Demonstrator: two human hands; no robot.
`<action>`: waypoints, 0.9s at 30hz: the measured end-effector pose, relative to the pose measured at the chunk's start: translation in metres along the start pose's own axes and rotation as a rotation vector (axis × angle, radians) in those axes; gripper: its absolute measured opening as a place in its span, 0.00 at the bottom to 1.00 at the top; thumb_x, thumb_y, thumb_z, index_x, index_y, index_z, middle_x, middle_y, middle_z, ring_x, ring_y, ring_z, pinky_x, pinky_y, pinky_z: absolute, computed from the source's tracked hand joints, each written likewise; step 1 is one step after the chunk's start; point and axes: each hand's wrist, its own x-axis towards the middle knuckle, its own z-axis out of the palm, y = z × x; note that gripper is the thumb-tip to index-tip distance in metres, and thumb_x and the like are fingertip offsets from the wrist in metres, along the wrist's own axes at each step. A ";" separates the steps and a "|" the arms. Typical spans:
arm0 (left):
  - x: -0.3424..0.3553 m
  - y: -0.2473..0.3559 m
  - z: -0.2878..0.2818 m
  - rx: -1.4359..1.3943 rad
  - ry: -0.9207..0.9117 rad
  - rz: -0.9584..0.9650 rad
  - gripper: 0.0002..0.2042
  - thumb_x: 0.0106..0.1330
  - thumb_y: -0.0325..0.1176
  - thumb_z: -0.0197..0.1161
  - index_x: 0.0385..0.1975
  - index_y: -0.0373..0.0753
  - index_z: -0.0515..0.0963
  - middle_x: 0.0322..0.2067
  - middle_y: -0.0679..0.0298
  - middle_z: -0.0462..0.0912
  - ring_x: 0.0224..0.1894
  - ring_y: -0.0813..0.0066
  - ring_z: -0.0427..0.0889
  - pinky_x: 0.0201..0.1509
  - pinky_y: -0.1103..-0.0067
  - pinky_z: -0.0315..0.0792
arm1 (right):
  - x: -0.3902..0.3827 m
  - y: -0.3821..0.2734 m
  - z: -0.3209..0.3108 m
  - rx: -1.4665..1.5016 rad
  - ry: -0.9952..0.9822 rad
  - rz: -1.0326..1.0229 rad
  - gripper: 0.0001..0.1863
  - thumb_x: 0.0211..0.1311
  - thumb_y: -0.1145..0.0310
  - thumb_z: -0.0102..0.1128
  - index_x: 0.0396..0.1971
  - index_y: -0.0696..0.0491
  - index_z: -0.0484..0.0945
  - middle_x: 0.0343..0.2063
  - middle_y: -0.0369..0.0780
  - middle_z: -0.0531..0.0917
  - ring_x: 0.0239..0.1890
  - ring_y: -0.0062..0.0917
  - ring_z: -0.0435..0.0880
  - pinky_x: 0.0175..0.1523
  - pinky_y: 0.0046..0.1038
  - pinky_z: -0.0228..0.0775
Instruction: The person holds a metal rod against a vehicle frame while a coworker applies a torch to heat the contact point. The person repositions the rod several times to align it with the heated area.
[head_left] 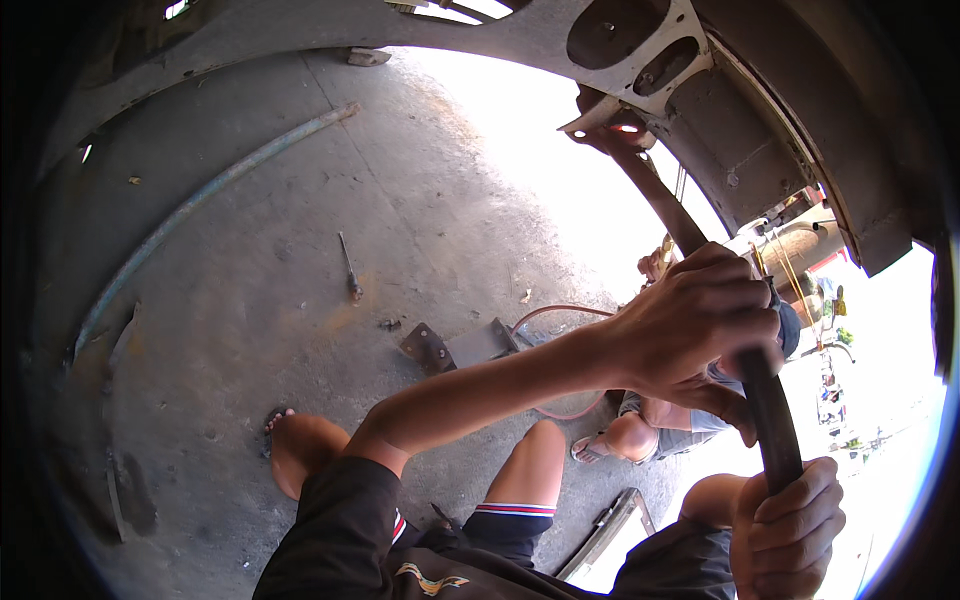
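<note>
A long curved pipe (200, 200) and one thin screwdriver (349, 268) lie on the rough concrete floor (250, 330), near two rusty metal brackets (460, 345). One dark round bar (760, 400) slants across; the left hand (690, 335) clenches its middle, the right hand (790, 525) grips its lower end

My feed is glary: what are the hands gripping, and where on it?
Both grip the long dark bar: left hand around its middle, right hand around its near end, below the left.
</note>
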 end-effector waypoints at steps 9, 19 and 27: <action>-0.016 0.022 -0.015 -0.026 0.061 -0.209 0.38 0.59 0.73 0.56 0.43 0.36 0.77 0.39 0.54 0.75 0.52 0.51 0.75 0.58 0.60 0.68 | 0.063 -0.034 0.081 2.240 0.527 -1.846 0.07 0.49 0.58 0.64 0.22 0.44 0.80 0.18 0.33 0.78 0.20 0.28 0.77 0.23 0.33 0.66; -0.016 0.053 0.000 -0.032 0.031 -0.204 0.18 0.61 0.50 0.60 0.28 0.38 0.77 0.27 0.63 0.73 0.35 0.65 0.66 0.45 0.66 0.59 | 0.024 -0.085 0.063 2.805 0.782 -2.751 0.13 0.59 0.61 0.65 0.18 0.44 0.72 0.14 0.30 0.69 0.15 0.24 0.66 0.27 0.28 0.62; -0.036 0.053 0.021 -0.109 0.239 -0.240 0.13 0.47 0.44 0.62 0.17 0.41 0.73 0.23 0.65 0.69 0.32 0.65 0.67 0.44 0.65 0.59 | 0.007 -0.117 0.044 2.911 1.033 -3.050 0.17 0.57 0.79 0.54 0.11 0.48 0.64 0.10 0.28 0.65 0.11 0.19 0.65 0.21 0.26 0.58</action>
